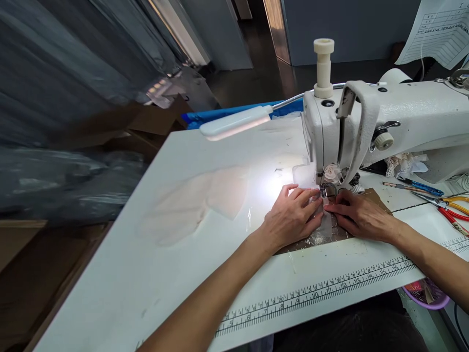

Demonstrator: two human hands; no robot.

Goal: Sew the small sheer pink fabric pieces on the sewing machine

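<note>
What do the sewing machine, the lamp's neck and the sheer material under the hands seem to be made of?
Sewing machine: probably painted metal; its white coat is glossy and faintly pebbled. Lamp neck: likely metal, being silvery and ribbed. Sheer material: perhaps synthetic fabric, see-through with a shine; fibre uncertain.

Grey wall [340,32], dark floor [234,90] — white tabletop [110,293].

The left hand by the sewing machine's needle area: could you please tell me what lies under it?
Beside the left hand, sheer pale fabric lies over a brown panel; whatever is directly beneath the hand is covered and cannot be seen.
</note>
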